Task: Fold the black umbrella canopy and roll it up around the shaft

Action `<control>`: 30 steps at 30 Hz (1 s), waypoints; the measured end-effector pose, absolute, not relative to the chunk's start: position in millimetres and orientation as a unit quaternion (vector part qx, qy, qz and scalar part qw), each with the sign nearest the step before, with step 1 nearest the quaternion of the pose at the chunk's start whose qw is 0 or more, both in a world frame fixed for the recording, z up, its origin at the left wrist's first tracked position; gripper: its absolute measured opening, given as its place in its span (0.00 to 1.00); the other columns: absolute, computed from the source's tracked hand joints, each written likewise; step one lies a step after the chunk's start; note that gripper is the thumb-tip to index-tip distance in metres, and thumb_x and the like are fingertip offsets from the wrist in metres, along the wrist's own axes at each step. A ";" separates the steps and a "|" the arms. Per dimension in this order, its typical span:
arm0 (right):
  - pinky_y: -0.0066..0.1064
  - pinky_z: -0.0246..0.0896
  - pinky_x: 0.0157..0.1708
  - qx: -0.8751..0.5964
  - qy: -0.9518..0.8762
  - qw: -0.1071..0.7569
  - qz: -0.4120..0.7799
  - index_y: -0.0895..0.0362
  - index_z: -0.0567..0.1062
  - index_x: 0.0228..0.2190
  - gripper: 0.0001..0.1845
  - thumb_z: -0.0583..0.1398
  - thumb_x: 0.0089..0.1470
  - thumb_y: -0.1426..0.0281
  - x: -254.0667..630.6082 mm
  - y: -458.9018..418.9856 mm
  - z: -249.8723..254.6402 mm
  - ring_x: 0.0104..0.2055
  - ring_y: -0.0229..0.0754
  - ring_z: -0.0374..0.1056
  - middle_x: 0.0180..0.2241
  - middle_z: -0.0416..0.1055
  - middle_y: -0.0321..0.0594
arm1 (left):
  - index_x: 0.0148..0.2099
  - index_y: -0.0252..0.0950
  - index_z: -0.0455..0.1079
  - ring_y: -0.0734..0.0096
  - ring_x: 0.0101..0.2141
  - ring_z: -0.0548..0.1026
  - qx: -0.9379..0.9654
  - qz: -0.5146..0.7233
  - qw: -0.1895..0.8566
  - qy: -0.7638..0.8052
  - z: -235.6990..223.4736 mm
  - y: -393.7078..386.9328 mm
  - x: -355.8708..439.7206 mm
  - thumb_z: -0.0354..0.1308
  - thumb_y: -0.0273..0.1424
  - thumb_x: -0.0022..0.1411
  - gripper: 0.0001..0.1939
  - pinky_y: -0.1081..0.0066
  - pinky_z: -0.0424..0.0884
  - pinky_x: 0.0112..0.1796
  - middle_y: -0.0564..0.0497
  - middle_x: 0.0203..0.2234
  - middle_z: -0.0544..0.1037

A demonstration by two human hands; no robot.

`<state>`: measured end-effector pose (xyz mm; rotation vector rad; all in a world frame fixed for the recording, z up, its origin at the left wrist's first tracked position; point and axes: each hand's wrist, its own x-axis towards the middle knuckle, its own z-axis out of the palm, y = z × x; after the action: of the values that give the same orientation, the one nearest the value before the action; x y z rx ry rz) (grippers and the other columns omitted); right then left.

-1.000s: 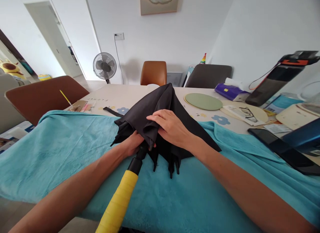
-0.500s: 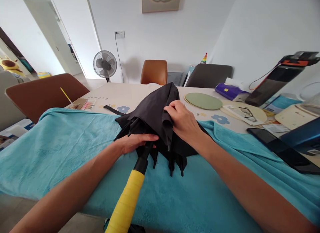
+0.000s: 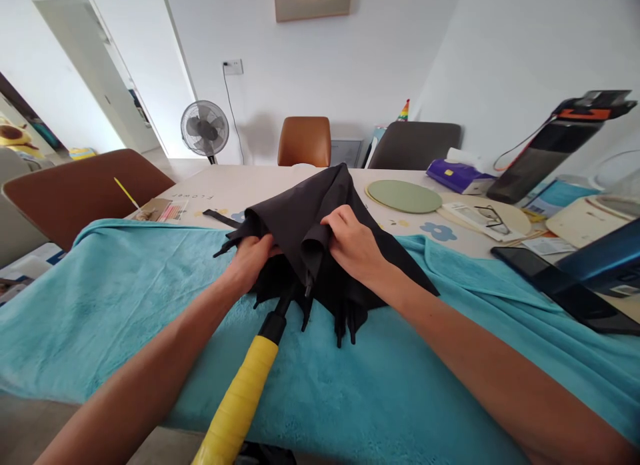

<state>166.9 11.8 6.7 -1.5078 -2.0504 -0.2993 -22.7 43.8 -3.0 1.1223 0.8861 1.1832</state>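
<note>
A black umbrella (image 3: pixel 295 205), folded loosely, lies on a turquoise cloth with its yellow wrapped handle (image 3: pixel 239 398) pointing toward me. Several black rib tips hang from the canopy's near edge. On the canopy's left side my left hand (image 3: pixel 253 258) is closed on the fabric, its fingertips partly hidden under a fold. My right hand (image 3: pixel 353 242) pinches a rolled fold of the canopy near the middle. The umbrella's black strap (image 3: pixel 221 218) sticks out to the left, past the cloth onto the table.
The turquoise cloth (image 3: pixel 125 305) covers the near part of the table (image 3: pixel 280 176). At right are a phone (image 3: pixel 560 288), a dark bottle (image 3: pixel 547 148), glasses (image 3: pixel 493 220), a purple tissue pack (image 3: pixel 457 175) and green round mats (image 3: pixel 405 196). A fan (image 3: pixel 205 128) and chairs stand beyond.
My left hand has moved from beside the shaft up and left onto the canopy's left edge, lifting that fabric. My right hand still pinches its fold, which has shifted slightly left.
</note>
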 end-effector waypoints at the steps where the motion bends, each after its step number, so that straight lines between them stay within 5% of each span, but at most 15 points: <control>1: 0.29 0.53 0.25 -0.574 -0.759 0.284 -0.122 0.59 0.67 0.37 0.14 0.50 0.47 0.80 167.6 11.9 7.6 0.34 0.40 0.63 0.40 0.62 0.44 | 0.26 0.35 0.70 0.64 0.32 0.75 0.459 0.532 0.613 0.361 -3.1 47.7 -23.6 0.57 0.26 0.50 0.02 0.66 0.72 0.36 0.50 0.23 0.75; 6: 0.30 0.46 0.22 -0.601 -0.729 0.274 -0.178 0.57 0.68 0.36 0.12 0.50 0.50 0.78 172.8 12.8 15.5 0.33 0.41 0.63 0.39 0.66 0.42 | 0.33 0.36 0.68 0.74 0.27 0.73 0.328 0.611 0.666 0.276 8.1 67.6 -39.2 0.51 0.30 0.57 0.06 0.71 0.72 0.34 0.52 0.28 0.75; 10: 0.30 0.45 0.22 -0.577 -0.757 0.257 -0.165 0.57 0.69 0.36 0.12 0.50 0.51 0.79 172.3 13.6 13.8 0.33 0.41 0.63 0.38 0.66 0.42 | 0.38 0.35 0.68 0.70 0.29 0.74 0.338 0.543 0.716 0.280 15.1 63.3 -42.7 0.53 0.42 0.57 0.15 0.73 0.72 0.29 0.49 0.29 0.75; 15: 0.30 0.44 0.22 -0.567 -0.783 0.224 -0.126 0.59 0.69 0.36 0.14 0.50 0.49 0.81 167.4 12.5 8.6 0.31 0.39 0.63 0.37 0.67 0.43 | 0.32 0.32 0.69 0.77 0.19 0.70 0.501 0.473 0.607 0.395 5.0 50.1 -31.5 0.63 0.29 0.48 0.09 0.79 0.68 0.20 0.52 0.22 0.74; 21: 0.30 0.42 0.22 -0.578 -0.773 0.195 -0.177 0.57 0.71 0.34 0.12 0.53 0.48 0.79 180.1 11.7 20.5 0.31 0.40 0.61 0.35 0.67 0.42 | 0.25 0.33 0.60 0.80 0.16 0.69 0.372 0.575 0.646 0.337 12.7 70.9 -48.2 0.51 0.21 0.59 0.10 0.82 0.67 0.17 0.56 0.15 0.67; 26: 0.35 0.55 0.34 -0.495 -0.843 0.087 -0.190 0.60 0.73 0.25 0.09 0.55 0.45 0.82 183.7 19.5 9.8 0.41 0.47 0.62 0.32 0.68 0.47 | 0.27 0.30 0.61 0.86 0.14 0.66 0.191 0.595 0.701 0.344 15.0 100.2 -73.1 0.42 0.14 0.60 0.13 0.88 0.66 0.17 0.56 0.15 0.67; 30: 0.44 0.53 0.52 -0.406 -0.891 0.111 -0.168 0.61 0.74 0.27 0.13 0.54 0.40 0.85 180.7 22.7 0.5 0.57 0.51 0.53 0.44 0.69 0.50 | 0.27 0.31 0.61 0.86 0.14 0.65 0.160 0.592 0.708 0.349 6.4 112.0 -80.3 0.42 0.13 0.60 0.14 0.89 0.65 0.17 0.56 0.15 0.67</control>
<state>180.7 22.7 0.5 -1.1929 -2.6190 -0.4943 -80.3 112.0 6.4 0.3542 0.7760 1.3152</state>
